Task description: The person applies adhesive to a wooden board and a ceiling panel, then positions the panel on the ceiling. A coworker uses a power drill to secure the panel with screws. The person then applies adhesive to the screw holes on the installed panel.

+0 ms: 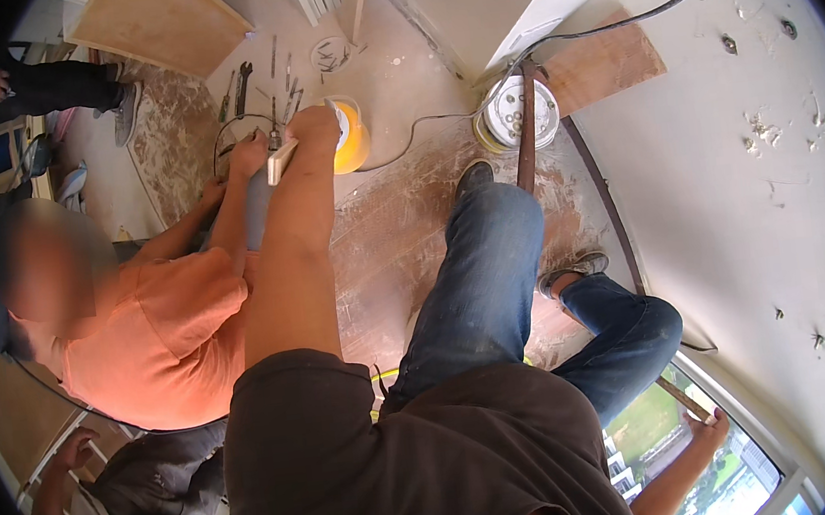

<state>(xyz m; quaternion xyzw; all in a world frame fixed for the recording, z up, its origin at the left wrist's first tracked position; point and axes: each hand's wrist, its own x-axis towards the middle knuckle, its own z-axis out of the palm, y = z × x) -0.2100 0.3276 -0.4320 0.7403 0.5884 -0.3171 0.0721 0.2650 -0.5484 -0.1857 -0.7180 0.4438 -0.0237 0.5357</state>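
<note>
My left arm reaches far forward, and my left hand [315,127] is closed around a short strip of pale wood [280,161] whose end sticks out beside the wrist. Just left of it, the hands [246,156] of a co-worker in an orange shirt [159,329] are near a thin drill bit [273,111]. A yellow bucket [352,141] stands right behind my left hand. Low at the right, by the window, my right hand [709,429] grips a narrow brown strip [684,397]; its upper end is hidden behind my leg.
A white bucket [538,116] with a brown bar [526,135] across it stands ahead of my foot. A black cable [649,24] runs along the wall. Tools, including a wrench [242,89], lie on the dusty floor. Another person [145,482] is behind at left; a wooden board [157,28] stands far left.
</note>
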